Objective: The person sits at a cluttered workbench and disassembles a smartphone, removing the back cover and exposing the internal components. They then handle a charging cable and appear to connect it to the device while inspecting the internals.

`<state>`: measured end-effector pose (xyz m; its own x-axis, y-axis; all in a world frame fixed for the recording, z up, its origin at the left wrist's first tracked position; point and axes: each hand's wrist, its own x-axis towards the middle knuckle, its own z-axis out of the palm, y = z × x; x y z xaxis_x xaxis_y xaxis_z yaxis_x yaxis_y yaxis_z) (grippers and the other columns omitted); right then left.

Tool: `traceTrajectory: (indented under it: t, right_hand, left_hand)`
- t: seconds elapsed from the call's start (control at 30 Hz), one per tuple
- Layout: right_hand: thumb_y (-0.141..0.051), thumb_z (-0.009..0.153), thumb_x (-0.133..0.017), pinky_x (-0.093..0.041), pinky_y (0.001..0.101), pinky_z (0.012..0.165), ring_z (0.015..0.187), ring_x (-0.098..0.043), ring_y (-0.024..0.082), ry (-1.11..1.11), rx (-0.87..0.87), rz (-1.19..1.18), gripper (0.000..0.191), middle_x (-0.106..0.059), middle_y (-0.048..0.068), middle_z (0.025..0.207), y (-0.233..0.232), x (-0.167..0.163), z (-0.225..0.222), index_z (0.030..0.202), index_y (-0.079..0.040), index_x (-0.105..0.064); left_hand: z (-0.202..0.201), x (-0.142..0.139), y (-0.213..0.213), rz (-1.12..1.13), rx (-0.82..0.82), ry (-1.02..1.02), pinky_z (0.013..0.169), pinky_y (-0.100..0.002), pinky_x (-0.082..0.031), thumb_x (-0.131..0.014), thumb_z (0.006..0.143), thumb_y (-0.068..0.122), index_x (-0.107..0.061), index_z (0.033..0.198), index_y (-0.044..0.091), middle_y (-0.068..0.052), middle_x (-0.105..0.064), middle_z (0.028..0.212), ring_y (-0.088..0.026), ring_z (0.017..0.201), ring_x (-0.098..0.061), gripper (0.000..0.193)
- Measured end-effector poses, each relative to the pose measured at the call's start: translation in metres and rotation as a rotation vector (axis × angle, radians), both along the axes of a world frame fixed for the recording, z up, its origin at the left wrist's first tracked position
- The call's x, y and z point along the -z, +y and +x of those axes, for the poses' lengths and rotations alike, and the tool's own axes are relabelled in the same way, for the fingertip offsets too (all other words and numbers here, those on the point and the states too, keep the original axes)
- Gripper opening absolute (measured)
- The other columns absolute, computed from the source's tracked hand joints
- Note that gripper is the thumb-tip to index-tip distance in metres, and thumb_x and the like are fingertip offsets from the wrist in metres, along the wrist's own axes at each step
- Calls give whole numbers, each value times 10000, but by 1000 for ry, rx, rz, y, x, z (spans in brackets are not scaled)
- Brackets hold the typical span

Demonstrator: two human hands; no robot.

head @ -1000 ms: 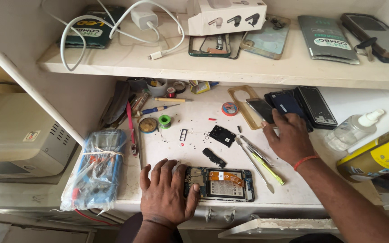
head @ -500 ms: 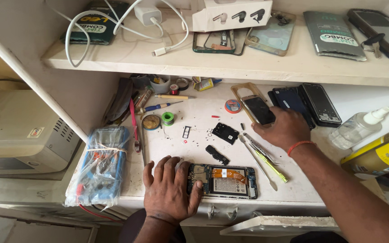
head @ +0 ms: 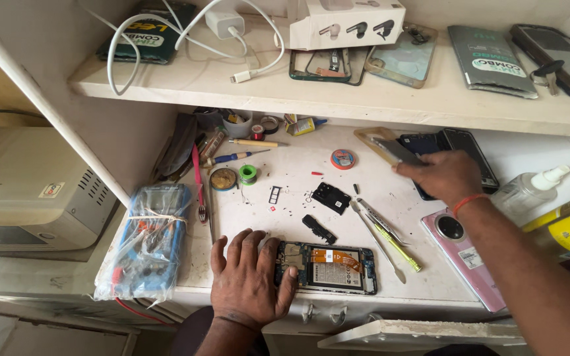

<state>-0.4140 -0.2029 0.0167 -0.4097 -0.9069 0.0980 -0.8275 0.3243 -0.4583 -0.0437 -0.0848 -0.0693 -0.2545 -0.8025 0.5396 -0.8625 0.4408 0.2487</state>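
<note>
My left hand (head: 249, 280) lies flat on the white bench, its fingers resting on the left end of an opened phone (head: 328, 267) whose insides and orange flex show. Over at the back right, my right hand (head: 440, 175) is shut on a dark phone (head: 396, 150) and holds it tilted over a tan phone frame (head: 374, 138). Two black phones (head: 460, 148) lie just behind that hand. Between the hands lie black plastic covers (head: 330, 196), tweezers and a yellow-handled tool (head: 390, 237).
A pink phone (head: 463, 247) lies face down at the right by a clear bottle (head: 529, 191). A bagged blue multimeter (head: 146, 240) sits at the left. Screwdrivers, solder and tape rolls crowd the back. The upper shelf (head: 338, 99) carries a charger cable, cases and a box.
My right hand has lifted the dark phone off the bench and moved it right and up. My left hand stays on the opened phone. The pink phone has come into view.
</note>
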Motion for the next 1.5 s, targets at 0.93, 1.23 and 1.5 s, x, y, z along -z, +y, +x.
traceTrajectory:
  t: [0.93,1.23,1.5]
  right_hand:
    - [-328,768,-833,-579,359,930,1137,-715,255,105,-156,-354,647,-699,226,1260,249,73,-104,1297,16,-687]
    - [-432,652,-860,-436,442,1168,1361,-575,320,403,-142,-230,774,-623,166,1429,243,91,-68,1342,-134,-676]
    - [-251,882,-727,-594,341,792,964,-752,230,218,-31,-271,469,-747,166,1141,251,66,-69,1339,-146,-719]
  left_hand:
    - [-2,-2,1,-7,-23,1,1132,-622,-202,-516,874,542,-602,1252,115,-147,-571,1272,-331,1306,-456,577]
    - [-4,-5,2,-29,-43,-12,1132,-615,-220,-507,877,543,-607,1249,107,-158,-578,1261,-342,1294,-467,582]
    - [-3,-1,1,-18,-42,-15,1135,-622,-209,-500,887,543,-610,1250,106,-157,-576,1265,-338,1305,-463,578]
